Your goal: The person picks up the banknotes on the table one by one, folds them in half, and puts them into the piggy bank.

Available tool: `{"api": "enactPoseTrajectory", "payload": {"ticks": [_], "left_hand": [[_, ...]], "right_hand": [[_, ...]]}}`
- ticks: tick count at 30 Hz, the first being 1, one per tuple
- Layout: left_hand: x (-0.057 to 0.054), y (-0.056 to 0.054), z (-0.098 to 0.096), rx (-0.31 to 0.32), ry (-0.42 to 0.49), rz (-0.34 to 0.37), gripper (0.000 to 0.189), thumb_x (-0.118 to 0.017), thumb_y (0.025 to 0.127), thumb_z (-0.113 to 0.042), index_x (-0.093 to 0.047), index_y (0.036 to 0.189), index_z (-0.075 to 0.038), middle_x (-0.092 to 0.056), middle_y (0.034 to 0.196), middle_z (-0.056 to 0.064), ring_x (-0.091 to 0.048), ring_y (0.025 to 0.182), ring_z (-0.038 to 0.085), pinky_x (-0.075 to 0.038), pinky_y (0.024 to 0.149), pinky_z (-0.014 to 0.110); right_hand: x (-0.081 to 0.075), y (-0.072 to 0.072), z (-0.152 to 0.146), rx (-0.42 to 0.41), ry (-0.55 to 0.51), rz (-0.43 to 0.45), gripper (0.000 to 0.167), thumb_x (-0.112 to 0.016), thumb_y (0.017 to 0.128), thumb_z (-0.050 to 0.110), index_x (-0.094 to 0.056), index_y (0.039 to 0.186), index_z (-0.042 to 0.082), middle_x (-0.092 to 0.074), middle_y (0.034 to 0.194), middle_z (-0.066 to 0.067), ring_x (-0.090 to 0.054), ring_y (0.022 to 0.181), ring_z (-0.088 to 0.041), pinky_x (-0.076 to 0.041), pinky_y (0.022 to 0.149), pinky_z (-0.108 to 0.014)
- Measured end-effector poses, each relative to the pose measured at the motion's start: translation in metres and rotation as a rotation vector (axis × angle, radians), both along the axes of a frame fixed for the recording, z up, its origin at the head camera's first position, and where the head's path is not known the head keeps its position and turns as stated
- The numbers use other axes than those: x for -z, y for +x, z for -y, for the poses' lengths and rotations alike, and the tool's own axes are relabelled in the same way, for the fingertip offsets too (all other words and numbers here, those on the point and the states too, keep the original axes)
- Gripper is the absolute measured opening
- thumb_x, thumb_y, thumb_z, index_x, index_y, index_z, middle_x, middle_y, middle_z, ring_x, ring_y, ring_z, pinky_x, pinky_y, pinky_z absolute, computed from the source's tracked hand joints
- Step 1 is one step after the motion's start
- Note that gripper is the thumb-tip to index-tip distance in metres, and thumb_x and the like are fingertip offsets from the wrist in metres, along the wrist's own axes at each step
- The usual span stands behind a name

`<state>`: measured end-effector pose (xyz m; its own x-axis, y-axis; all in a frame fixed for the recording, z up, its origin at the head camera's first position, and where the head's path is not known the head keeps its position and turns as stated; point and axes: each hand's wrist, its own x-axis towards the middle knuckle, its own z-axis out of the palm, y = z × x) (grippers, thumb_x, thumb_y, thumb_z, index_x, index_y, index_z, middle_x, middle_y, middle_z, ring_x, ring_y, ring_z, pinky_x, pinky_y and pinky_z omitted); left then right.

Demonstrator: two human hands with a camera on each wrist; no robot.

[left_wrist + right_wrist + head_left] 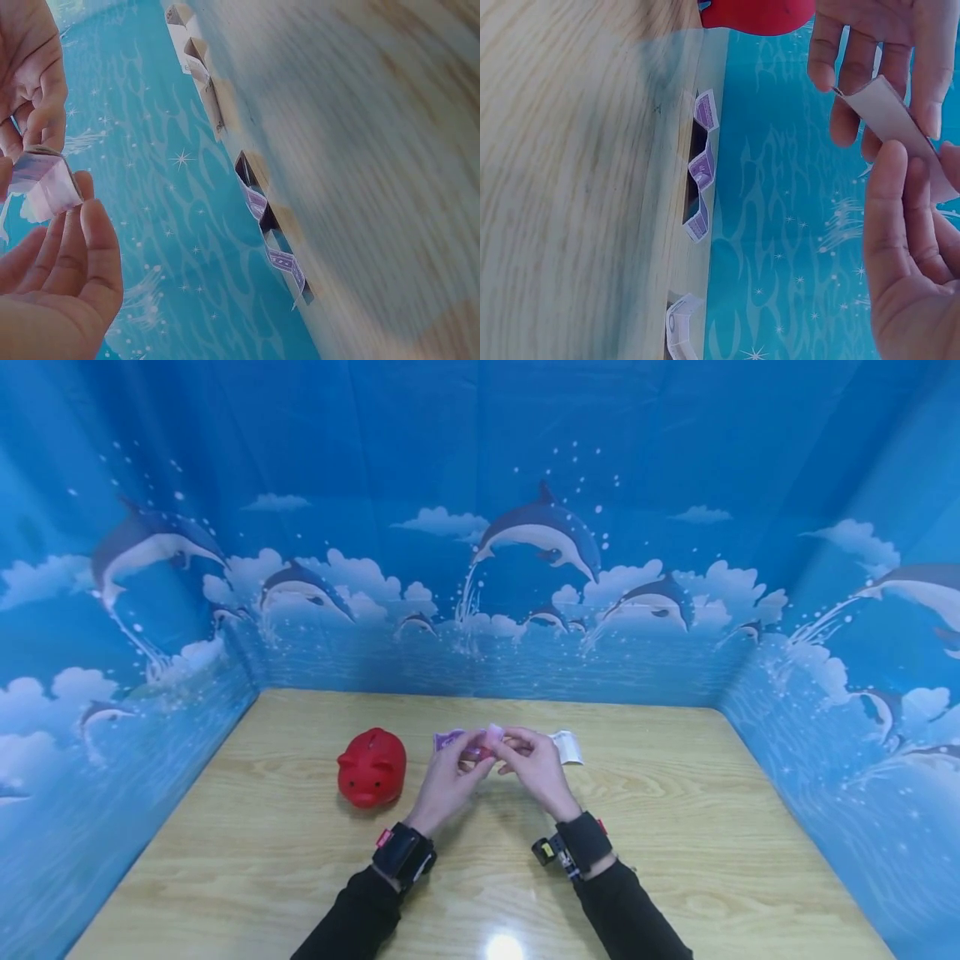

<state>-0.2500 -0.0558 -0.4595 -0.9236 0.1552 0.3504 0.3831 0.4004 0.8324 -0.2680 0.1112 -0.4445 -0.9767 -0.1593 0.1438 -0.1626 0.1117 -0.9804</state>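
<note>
Both hands meet over the table and hold a small folded pink banknote (492, 737) between them. My left hand (448, 777) pinches it from the left with thumb and fingers. From the right, my right hand (538, 768) grips its other side. In the left wrist view the folded note (56, 184) shows pink-and-white faces and a sharp crease. The right wrist view shows its pale flat side (892, 116), held by the right fingers and thumb. Behind the left hand lies a purple creased banknote (447, 740), partly hidden. A whitish creased note (568, 748) lies beyond the right hand.
A red piggy bank (372, 768) with a slot on top stands on the wood-grain table (697, 827), left of the left hand. Blue dolphin-print curtains (420, 560) close off the table's back and sides.
</note>
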Motion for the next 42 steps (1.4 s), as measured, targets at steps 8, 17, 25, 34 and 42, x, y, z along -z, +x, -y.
{"api": "enactPoseTrajectory", "payload": {"ticks": [8,17,25,34,42], "left_hand": [[0.0,0.001,-0.001,-0.041,-0.037,-0.03,0.048,-0.075,0.086,-0.015,-0.06,0.131,-0.008,-0.068,0.111,0.009,-0.068,0.097,0.02,-0.059,0.075,0.033],[0.001,0.0,-0.001,-0.046,-0.012,-0.081,0.035,-0.076,0.085,-0.013,-0.066,0.118,-0.012,-0.071,0.101,0.004,-0.068,0.091,0.016,-0.059,0.072,0.036],[0.002,0.001,0.0,-0.031,-0.029,-0.097,0.031,-0.075,0.087,-0.014,-0.068,0.116,-0.015,-0.072,0.1,0.001,-0.068,0.09,0.012,-0.058,0.07,0.028],[0.002,0.002,0.0,-0.013,-0.025,-0.099,0.024,-0.074,0.087,-0.012,-0.07,0.111,-0.014,-0.073,0.098,0.002,-0.069,0.09,0.014,-0.055,0.07,0.022],[0.001,0.003,0.001,-0.028,-0.058,-0.109,0.02,-0.074,0.087,-0.014,-0.073,0.107,-0.012,-0.075,0.095,0.002,-0.069,0.087,0.013,-0.056,0.07,0.021]], "right_hand": [[-0.009,0.007,0.002,0.016,-0.008,-0.011,0.035,-0.07,0.09,0.007,-0.062,0.121,-0.009,-0.07,0.098,-0.027,-0.069,0.071,-0.013,-0.061,0.066,-0.035],[-0.021,0.015,0.004,-0.012,-0.008,-0.009,0.033,-0.068,0.09,0.002,-0.062,0.12,-0.009,-0.069,0.099,-0.029,-0.07,0.075,-0.02,-0.061,0.069,-0.039],[-0.017,0.013,0.004,-0.011,-0.024,0.001,0.034,-0.068,0.09,0.003,-0.061,0.12,-0.01,-0.07,0.099,-0.027,-0.07,0.075,-0.017,-0.061,0.069,-0.037],[-0.019,0.015,0.006,0.024,-0.018,-0.013,0.031,-0.07,0.088,0.002,-0.064,0.117,-0.009,-0.071,0.093,-0.025,-0.071,0.076,-0.029,-0.061,0.067,-0.039],[-0.007,0.006,0.004,0.038,-0.041,0.004,0.031,-0.072,0.087,0.002,-0.065,0.115,-0.008,-0.072,0.09,-0.023,-0.071,0.073,-0.026,-0.061,0.067,-0.039]]}}
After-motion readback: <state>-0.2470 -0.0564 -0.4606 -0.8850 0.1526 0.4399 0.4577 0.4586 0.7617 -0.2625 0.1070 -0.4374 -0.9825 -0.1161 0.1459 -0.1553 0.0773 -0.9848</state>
